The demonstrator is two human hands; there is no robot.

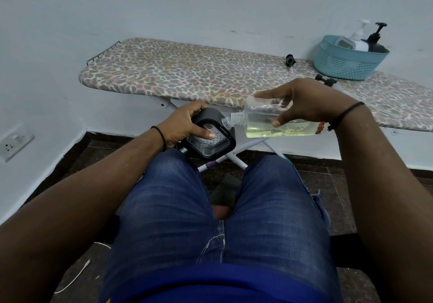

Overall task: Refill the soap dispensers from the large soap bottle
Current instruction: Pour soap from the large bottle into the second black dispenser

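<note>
Pale blue-white wall fills the upper frame; dark tiled floor runs along the lower part.

Left edge, mid-height: wall socket plate, white, with a switch.

Upper centre, spanning to the right edge: ironing board, leopard-print cover, white folding legs below, wire rest at its left end.

Centre-left, below the board's near edge: left hand, fingers and thumb curled round the soap dispenser. Black-framed body with a clear, diamond-textured panel, held tilted, panel facing up toward the camera. Dark bead bracelet on that wrist.

Centre-right: large soap bottle, clear, uncapped, about a third full of pale yellow liquid. Long axis near horizontal; threaded neck points left, its mouth touching the dispenser's upper right corner. Red-orange label patch at the base end, writing unreadable. Right hand clamps it from above, thumb on the near side, index finger stretched along the top. Black cord on that wrist.

Upper right, on the board: two black pump heads, apart from each other; teal woven basket holding a white pump bottle and a black pump bottle.

Bottom: blue jeans, person seated; white cable on the floor at lower left.
</note>
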